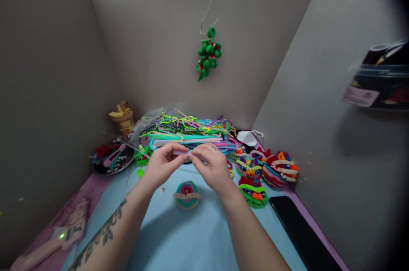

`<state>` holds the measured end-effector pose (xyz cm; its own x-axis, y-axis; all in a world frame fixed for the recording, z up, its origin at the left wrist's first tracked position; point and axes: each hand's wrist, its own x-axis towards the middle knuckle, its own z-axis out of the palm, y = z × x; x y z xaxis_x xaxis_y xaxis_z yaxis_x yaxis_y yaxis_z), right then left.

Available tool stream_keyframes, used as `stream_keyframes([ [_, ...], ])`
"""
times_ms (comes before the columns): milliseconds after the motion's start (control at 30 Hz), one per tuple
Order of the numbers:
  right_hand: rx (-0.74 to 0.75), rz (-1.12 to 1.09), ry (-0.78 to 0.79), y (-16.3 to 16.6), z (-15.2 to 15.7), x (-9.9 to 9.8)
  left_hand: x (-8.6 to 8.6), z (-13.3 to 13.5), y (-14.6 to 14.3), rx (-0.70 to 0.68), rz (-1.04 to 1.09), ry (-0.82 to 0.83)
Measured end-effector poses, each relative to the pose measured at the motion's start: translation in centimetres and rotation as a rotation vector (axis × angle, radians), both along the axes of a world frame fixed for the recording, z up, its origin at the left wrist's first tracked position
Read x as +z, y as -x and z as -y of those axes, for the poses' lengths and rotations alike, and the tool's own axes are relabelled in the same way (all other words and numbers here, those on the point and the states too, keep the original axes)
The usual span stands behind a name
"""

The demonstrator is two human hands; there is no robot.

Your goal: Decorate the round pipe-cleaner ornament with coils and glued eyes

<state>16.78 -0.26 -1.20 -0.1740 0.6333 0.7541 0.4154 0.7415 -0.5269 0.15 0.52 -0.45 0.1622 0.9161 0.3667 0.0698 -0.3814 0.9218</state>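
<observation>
My left hand and my right hand meet above the light blue table mat, both pinching a short pale purple pipe cleaner between fingertips. Just behind them lies a big heap of pipe cleaners in many colours. Below my hands on the mat rests a small round teal, pink and cream pipe-cleaner piece.
Several finished colourful pipe-cleaner figures lie at the right. A black phone sits at the right front. A dark dish of bits and a yellow figure stand at left. Grey cardboard walls enclose the table; a green figure hangs on the back wall.
</observation>
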Motion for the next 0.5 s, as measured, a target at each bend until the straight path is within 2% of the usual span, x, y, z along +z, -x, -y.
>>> stream_keyframes([
  [500,0.01,-0.023,0.053,-0.02,0.15,0.17,0.54,0.28,0.2,0.026,-0.003,-0.117],
])
